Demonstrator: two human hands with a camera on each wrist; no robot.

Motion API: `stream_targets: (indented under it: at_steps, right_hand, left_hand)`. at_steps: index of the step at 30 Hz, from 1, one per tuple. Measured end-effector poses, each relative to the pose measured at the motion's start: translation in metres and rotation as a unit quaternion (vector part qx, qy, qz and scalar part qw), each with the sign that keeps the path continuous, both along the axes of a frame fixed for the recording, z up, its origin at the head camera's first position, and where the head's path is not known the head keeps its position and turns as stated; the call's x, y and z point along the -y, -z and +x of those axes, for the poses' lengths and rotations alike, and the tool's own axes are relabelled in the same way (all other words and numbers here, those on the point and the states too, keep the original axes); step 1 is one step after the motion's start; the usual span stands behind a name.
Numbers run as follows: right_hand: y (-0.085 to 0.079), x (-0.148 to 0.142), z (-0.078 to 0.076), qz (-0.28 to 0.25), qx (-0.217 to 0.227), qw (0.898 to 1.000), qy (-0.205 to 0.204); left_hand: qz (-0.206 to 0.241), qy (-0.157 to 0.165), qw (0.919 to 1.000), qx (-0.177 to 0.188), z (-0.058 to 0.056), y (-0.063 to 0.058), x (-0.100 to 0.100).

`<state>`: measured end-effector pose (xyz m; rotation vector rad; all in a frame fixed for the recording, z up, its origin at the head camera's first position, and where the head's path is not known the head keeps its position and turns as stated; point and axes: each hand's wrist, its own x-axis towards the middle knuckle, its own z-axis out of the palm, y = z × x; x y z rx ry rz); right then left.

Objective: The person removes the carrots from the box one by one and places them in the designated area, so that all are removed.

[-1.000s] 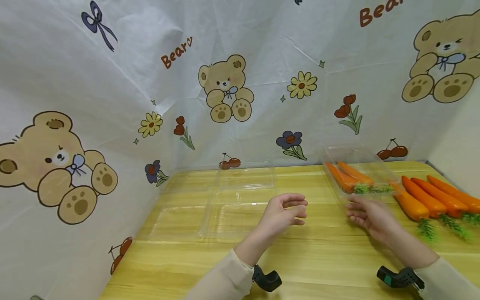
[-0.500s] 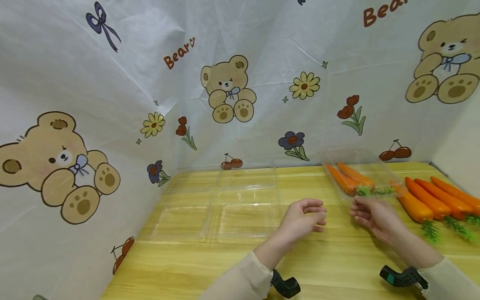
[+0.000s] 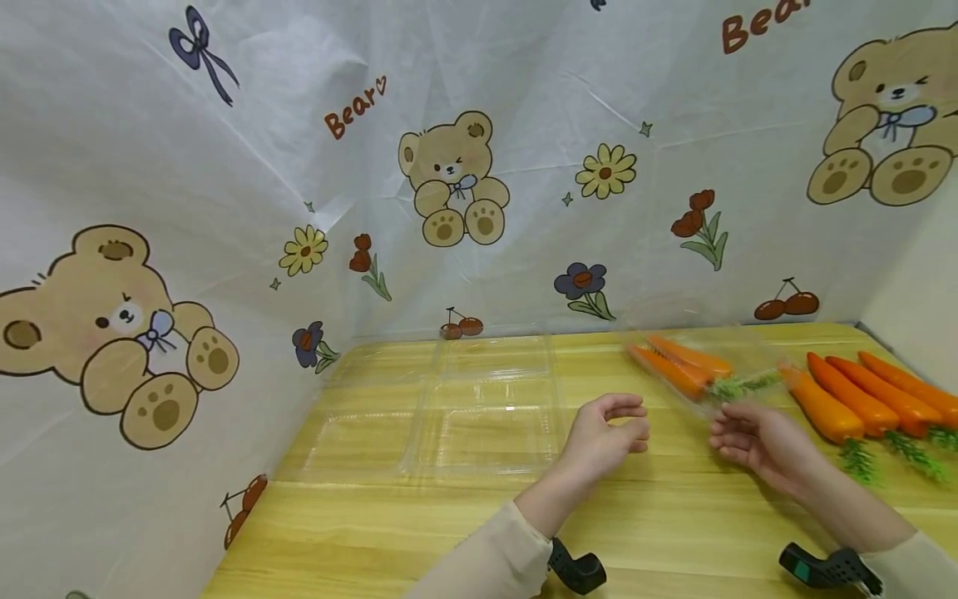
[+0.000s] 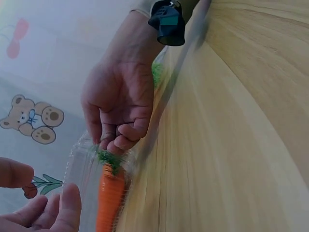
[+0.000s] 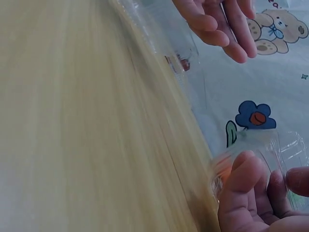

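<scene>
My right hand (image 3: 767,441) pinches the near edge of a clear plastic box (image 3: 748,341) between thumb and fingers; the right wrist view shows this pinch at the lower right. Inside the box lie orange carrots (image 3: 677,366) with green tops; at least two can be made out. To the left, my left hand (image 3: 602,437) hovers over the table with loosely bent fingers, holding nothing and apart from the box. In the left wrist view, a carrot (image 4: 111,193) shows through the box wall below the right hand.
Several loose carrots (image 3: 831,408) lie on the right of the wooden table (image 3: 337,532). Two clear plastic boxes (image 3: 490,437) stand side by side on the left. A bear-patterned cloth (image 3: 509,75) rises behind the table and along its left side.
The carrot box has turned and shifted slightly left, and the carrots show further left. My left hand has moved right, then stayed. The right hand has moved slightly right and nearer.
</scene>
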<state>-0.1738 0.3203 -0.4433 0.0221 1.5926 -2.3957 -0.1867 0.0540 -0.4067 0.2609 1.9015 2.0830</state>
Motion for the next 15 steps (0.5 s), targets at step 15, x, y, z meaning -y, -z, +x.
stream_targets:
  at_steps: [15]
  right_hand:
    - [0.003, -0.031, 0.013, -0.069, -0.037, 0.982, -0.169]
  left_hand:
    - [-0.023, -0.064, 0.9977, -0.006, -0.002, 0.0, -0.014]
